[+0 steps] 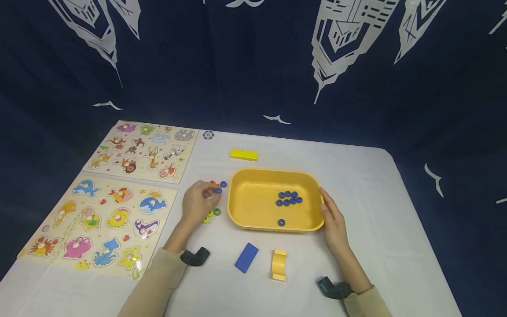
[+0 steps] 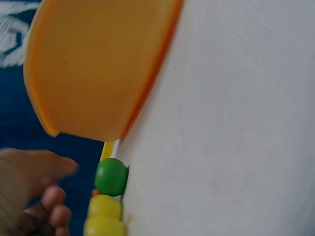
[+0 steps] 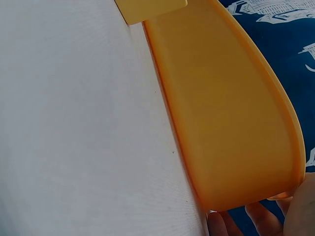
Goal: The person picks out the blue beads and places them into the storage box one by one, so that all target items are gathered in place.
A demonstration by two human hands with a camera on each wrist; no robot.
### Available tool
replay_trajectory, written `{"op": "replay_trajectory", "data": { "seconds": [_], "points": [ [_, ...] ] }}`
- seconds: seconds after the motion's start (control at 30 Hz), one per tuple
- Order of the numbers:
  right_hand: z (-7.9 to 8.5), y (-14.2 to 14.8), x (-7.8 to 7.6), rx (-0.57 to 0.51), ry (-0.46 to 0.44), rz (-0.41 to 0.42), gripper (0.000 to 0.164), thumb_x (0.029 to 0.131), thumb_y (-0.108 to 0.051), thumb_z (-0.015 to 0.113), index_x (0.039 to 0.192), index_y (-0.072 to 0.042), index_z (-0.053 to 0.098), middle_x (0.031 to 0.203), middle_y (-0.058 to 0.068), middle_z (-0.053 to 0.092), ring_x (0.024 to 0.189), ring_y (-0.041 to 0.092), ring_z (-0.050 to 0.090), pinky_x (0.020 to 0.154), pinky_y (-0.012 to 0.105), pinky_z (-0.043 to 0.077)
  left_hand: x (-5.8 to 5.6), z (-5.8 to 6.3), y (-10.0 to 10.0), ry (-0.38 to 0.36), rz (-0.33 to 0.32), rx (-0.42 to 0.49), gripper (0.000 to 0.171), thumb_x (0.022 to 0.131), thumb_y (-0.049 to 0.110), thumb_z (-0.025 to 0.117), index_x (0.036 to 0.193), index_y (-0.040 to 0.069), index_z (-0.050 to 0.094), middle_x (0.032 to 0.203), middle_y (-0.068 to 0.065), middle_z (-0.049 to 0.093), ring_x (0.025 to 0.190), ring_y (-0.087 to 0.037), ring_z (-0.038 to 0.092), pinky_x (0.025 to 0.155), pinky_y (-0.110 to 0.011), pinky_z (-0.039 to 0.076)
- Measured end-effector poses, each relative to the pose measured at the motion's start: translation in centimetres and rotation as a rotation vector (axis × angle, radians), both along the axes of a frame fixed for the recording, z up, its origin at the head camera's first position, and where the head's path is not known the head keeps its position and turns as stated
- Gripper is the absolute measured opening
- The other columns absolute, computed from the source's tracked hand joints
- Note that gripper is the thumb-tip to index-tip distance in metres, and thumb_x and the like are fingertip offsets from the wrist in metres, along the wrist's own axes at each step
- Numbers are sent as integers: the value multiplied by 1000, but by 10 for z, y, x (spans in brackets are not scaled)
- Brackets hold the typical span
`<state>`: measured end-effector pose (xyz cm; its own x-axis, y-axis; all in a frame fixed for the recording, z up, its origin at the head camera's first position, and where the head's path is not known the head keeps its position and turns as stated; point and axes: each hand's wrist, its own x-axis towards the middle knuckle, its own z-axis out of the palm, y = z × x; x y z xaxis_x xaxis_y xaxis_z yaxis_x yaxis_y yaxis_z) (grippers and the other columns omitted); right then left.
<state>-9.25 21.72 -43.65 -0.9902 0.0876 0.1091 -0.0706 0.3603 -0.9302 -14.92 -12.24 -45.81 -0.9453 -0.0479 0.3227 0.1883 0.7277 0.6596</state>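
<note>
My left hand (image 1: 197,203) pinches a small blue bead (image 1: 218,191) between thumb and fingertips, just left of the yellow tray (image 1: 253,220). Another blue bead (image 1: 223,184) lies right beside those fingers, with orange beads (image 1: 212,182) partly hidden behind them. Below the hand sit a green bead (image 2: 111,177) and yellow beads (image 2: 104,207). My right hand (image 1: 336,222) holds the tray's right end, its thumb at the rim and other fingers against the outside wall. Inside the tray, several blue beads (image 1: 287,202) cluster right of centre, and a single blue bead (image 1: 281,222) lies nearer the front.
Two animal puzzle boards (image 1: 132,220) cover the table's left side. A yellow block (image 1: 243,154) lies behind the tray. In front of it are a blue block (image 1: 246,257) and a curved pale-yellow block (image 1: 279,265). A dark patterned curtain (image 1: 245,66) hangs behind the white table.
</note>
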Motion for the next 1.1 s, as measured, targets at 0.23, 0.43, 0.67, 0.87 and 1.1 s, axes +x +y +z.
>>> {"op": "replay_trajectory", "data": {
  "seconds": [0.23, 0.43, 0.67, 0.87, 1.1],
  "points": [
    [0, 1, 0, 7, -9, -13, 40, 96, -19, 35, 136, -19, 35, 142, -3, 32, 132, 14, 25, 96, 4, 23, -1, 54, 42, 50, -243, 214, 19, 70, 13, 72, 88, 11, 66, 66, 5, 58, 63, -9, 53, 60, -25, 47],
    [0, 1, 0, 4, -12, -10, 40, 96, -19, 36, 136, -18, 35, 142, -3, 32, 132, 15, 25, 96, 5, 23, -20, 59, 82, -78, -427, 127, 15, 71, 16, 72, 86, 15, 67, 64, 10, 57, 62, -5, 52, 58, -19, 45],
    [0, 1, 1, 7, 0, 2, 40, 96, -18, 35, 137, -17, 34, 142, -1, 32, 132, 16, 24, 97, 5, 23, -38, 44, 109, -220, -495, -26, 20, 71, 19, 72, 90, 15, 67, 66, 8, 58, 58, -5, 51, 54, -18, 42],
    [0, 0, 0, -9, 7, 13, 41, 96, -17, 34, 137, -17, 33, 143, -1, 31, 133, 16, 23, 96, 5, 23, -47, 32, 122, -262, -489, -143, 20, 70, 19, 73, 89, 16, 67, 64, 9, 57, 59, -4, 51, 55, -19, 40],
    [-2, 0, -1, 0, -2, -5, 40, 96, -19, 36, 136, -19, 35, 142, -3, 32, 132, 14, 25, 96, 4, 23, -50, 26, 128, -364, -513, -190, 23, 68, 13, 71, 90, 16, 68, 71, 9, 61, 65, -7, 52, 58, -20, 41]
  ]
}}
